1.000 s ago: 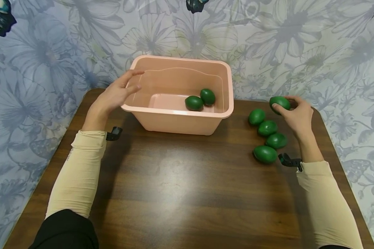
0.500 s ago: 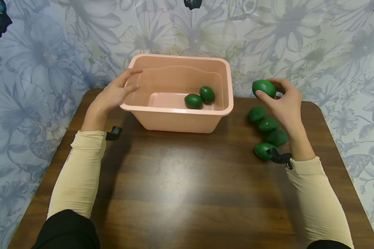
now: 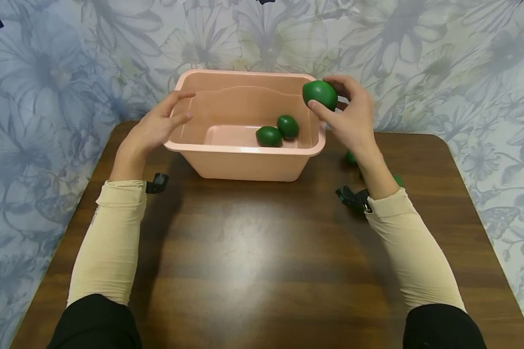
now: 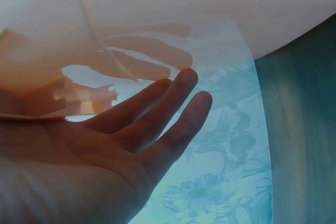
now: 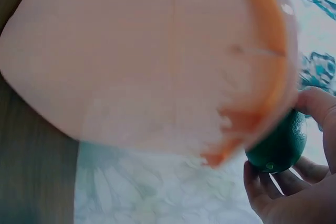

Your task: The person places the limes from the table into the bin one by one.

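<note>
My right hand (image 3: 352, 114) grips a smooth green lime (image 3: 320, 95) between thumb and fingers, at the right rim of a pink plastic basin (image 3: 240, 162). In the right wrist view the held lime (image 5: 278, 145) is partly covered by the basin's rim. My left hand (image 3: 152, 127) lies along the basin's left end with its fingers extended. In the left wrist view these fingers (image 4: 178, 135) are straight beside the basin wall (image 4: 210, 3). Two limes lie against each other inside the basin, a nearer lime (image 3: 269, 136) and a farther lime (image 3: 287, 127).
More limes (image 3: 351, 158) lie on the brown wooden table (image 3: 244, 252) right of the basin, mostly hidden behind my right forearm. A flower-patterned wall (image 3: 401, 48) stands directly behind the basin.
My right hand has lifted the lime from the right side of the table and carried it left to the basin's right rim. The left hand keeps its place at the basin.
</note>
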`<action>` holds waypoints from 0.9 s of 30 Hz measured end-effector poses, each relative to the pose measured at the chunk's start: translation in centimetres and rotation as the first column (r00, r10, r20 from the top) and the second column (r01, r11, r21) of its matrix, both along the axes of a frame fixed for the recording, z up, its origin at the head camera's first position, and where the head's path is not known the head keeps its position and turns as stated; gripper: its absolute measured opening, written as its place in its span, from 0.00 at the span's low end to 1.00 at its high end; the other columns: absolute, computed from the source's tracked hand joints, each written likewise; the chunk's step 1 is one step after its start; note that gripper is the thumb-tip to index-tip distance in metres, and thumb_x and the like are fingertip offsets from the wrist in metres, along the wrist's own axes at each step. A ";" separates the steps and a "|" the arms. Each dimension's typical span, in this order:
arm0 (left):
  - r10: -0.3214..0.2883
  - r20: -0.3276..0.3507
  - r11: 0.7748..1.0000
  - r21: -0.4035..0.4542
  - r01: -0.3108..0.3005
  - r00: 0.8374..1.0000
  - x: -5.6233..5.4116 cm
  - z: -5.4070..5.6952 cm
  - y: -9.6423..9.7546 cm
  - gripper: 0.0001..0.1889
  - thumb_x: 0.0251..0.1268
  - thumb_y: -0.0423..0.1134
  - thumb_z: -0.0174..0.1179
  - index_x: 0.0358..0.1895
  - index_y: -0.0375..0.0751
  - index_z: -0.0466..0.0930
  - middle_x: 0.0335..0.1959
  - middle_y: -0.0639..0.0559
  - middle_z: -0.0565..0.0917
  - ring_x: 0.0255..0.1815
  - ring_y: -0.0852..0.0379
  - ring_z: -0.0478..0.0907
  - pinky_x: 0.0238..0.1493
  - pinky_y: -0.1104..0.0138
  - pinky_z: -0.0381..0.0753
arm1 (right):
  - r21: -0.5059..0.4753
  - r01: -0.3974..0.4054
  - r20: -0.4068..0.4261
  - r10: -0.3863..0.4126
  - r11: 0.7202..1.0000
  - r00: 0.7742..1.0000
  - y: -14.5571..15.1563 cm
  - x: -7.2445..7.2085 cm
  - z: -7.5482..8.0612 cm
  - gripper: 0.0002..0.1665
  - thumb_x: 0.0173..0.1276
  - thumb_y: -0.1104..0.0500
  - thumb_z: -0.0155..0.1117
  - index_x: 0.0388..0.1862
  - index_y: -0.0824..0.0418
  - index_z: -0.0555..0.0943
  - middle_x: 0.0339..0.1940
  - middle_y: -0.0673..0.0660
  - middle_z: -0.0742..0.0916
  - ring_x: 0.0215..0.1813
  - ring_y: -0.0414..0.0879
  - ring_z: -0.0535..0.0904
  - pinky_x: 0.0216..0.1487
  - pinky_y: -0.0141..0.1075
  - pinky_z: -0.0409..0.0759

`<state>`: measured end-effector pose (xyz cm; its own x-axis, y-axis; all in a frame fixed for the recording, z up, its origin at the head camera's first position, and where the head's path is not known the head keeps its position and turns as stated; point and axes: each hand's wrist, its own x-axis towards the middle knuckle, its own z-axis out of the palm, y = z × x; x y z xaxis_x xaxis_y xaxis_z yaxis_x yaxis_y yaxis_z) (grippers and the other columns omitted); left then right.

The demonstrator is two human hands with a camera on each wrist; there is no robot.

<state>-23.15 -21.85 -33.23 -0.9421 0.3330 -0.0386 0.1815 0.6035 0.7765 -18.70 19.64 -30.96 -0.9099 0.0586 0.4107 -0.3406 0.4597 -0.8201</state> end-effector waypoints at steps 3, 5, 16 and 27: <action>-0.002 -0.001 1.000 0.001 0.002 1.000 -0.3 0.3 0.1 0.31 0.84 0.47 0.50 0.85 0.55 0.56 0.87 0.51 0.54 0.87 0.48 0.47 0.84 0.44 0.44 | 0.002 -0.012 0.000 0.012 1.000 1.000 -0.8 -1.6 -0.6 0.32 0.64 0.56 0.79 0.66 0.62 0.82 0.60 0.58 0.87 0.60 0.46 0.84 0.60 0.36 0.84; -0.004 -0.002 1.000 0.003 0.004 1.000 -0.5 0.4 0.2 0.31 0.84 0.46 0.50 0.85 0.54 0.56 0.87 0.51 0.55 0.87 0.48 0.47 0.84 0.45 0.45 | 0.013 -0.016 -0.007 0.016 1.000 1.000 -1.3 -2.2 -0.9 0.32 0.64 0.54 0.79 0.65 0.61 0.82 0.60 0.56 0.87 0.60 0.45 0.83 0.62 0.36 0.83; 0.009 0.012 1.000 0.000 -0.009 1.000 -0.6 0.4 0.8 0.32 0.84 0.46 0.51 0.85 0.54 0.56 0.87 0.52 0.55 0.87 0.52 0.46 0.85 0.48 0.44 | 0.217 -0.054 -0.004 0.056 0.975 0.998 -1.9 -3.5 -1.7 0.33 0.68 0.53 0.78 0.69 0.57 0.79 0.62 0.53 0.86 0.61 0.43 0.81 0.60 0.29 0.77; 0.009 0.004 1.000 0.010 -0.009 1.000 -0.9 0.1 1.0 0.31 0.84 0.46 0.51 0.85 0.54 0.57 0.87 0.52 0.54 0.87 0.52 0.44 0.85 0.48 0.43 | 0.184 -0.011 -0.020 0.015 0.983 1.000 -1.8 -4.0 -2.0 0.22 0.73 0.63 0.70 0.64 0.65 0.81 0.62 0.62 0.86 0.68 0.49 0.80 0.71 0.27 0.72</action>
<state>-24.04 -20.85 -33.12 -0.9449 0.3250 -0.0390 0.1730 0.5968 0.7835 -22.67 17.85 -32.96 -0.9009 -0.0317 0.4328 -0.3642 0.5973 -0.7145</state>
